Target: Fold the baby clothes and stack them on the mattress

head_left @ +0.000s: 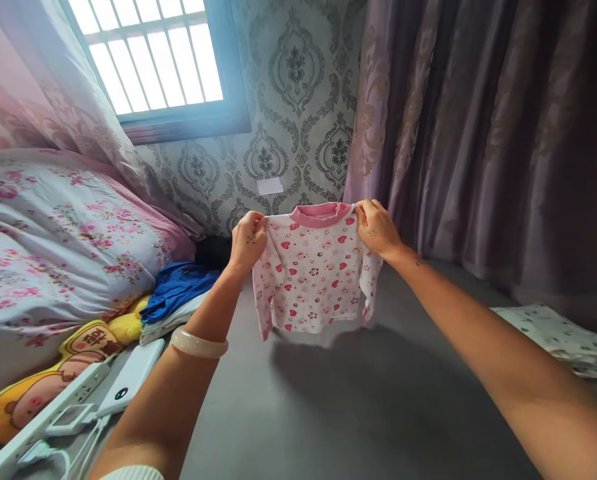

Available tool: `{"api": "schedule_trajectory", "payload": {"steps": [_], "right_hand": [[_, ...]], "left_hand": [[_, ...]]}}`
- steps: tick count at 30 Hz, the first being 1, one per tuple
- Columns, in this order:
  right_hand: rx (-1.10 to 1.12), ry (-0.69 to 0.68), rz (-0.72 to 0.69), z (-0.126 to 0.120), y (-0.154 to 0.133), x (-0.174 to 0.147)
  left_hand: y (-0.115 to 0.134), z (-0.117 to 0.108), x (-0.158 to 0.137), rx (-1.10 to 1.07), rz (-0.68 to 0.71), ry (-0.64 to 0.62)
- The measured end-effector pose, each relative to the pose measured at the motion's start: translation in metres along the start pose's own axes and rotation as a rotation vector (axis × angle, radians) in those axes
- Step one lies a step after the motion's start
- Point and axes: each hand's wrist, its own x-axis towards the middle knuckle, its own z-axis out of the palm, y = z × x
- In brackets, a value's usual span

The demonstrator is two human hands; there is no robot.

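Note:
A small long-sleeved shirt (313, 273), white with red hearts and flowers and a pink collar, hangs spread out in front of me. My left hand (249, 240) pinches it at one shoulder, fingers closed on the cloth. At the other shoulder my right hand (376, 227) grips the fabric beside the collar. Both sleeves dangle at the sides, and the hem hangs just above the grey surface (358, 413), where a shadow falls. The fingertips of both hands are partly hidden by the cloth.
To the left lie a flowered quilt (58, 240), folded blue cloth (178, 290), a yellow pig cushion (33, 393), a white power bank (133, 377) and a power strip (43, 417) with cables. Folded patterned cloth (558, 340) lies right, below purple curtains (458, 147).

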Motion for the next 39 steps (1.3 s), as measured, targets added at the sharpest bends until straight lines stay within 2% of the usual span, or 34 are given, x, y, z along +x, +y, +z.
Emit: {"api": "schedule_trajectory", "payload": {"steps": [4, 8, 12, 16, 19, 22, 24, 26, 28, 30, 32, 35, 39], "right_hand": [[-0.131, -0.021, -0.044, -0.021, -0.015, -0.016], [-0.214, -0.019, -0.119, -0.044, -0.025, -0.035], [-0.2, 0.047, -0.219, -0.073, -0.033, -0.053], [-0.137, 0.085, -0.307, -0.112, -0.049, -0.062], [-0.074, 0.056, -0.359, -0.139, -0.062, -0.056], [0.027, -0.067, -0.348, -0.146, -0.065, -0.045], [0.095, -0.207, -0.251, -0.134, -0.058, -0.04], [0.133, -0.391, -0.129, -0.11, -0.045, -0.042], [0.138, -0.543, -0.124, -0.077, -0.028, -0.053], [0.075, -0.674, -0.115, -0.039, -0.01, -0.072], [-0.073, -0.734, -0.049, -0.004, 0.005, -0.096], [-0.223, -0.781, -0.01, 0.04, 0.021, -0.13], [-0.322, -0.823, -0.009, 0.077, 0.031, -0.16]], "left_hand": [[0.003, -0.009, -0.012, -0.005, 0.033, 0.071], [0.005, -0.029, -0.032, 0.007, 0.123, 0.126], [0.017, -0.064, -0.063, 0.011, 0.218, 0.134], [0.038, -0.108, -0.088, 0.0, 0.248, 0.147], [0.048, -0.135, -0.091, -0.003, 0.244, 0.105], [0.043, -0.143, -0.079, 0.031, 0.217, -0.012], [0.029, -0.134, -0.069, 0.08, 0.197, -0.125], [0.007, -0.111, -0.062, 0.125, 0.176, -0.269], [-0.02, -0.077, -0.063, 0.154, 0.15, -0.409], [-0.048, -0.036, -0.071, 0.18, 0.134, -0.499], [-0.072, 0.003, -0.085, 0.239, 0.08, -0.583], [-0.097, 0.051, -0.109, 0.304, -0.015, -0.61], [-0.113, 0.089, -0.131, 0.362, -0.077, -0.607]]}}
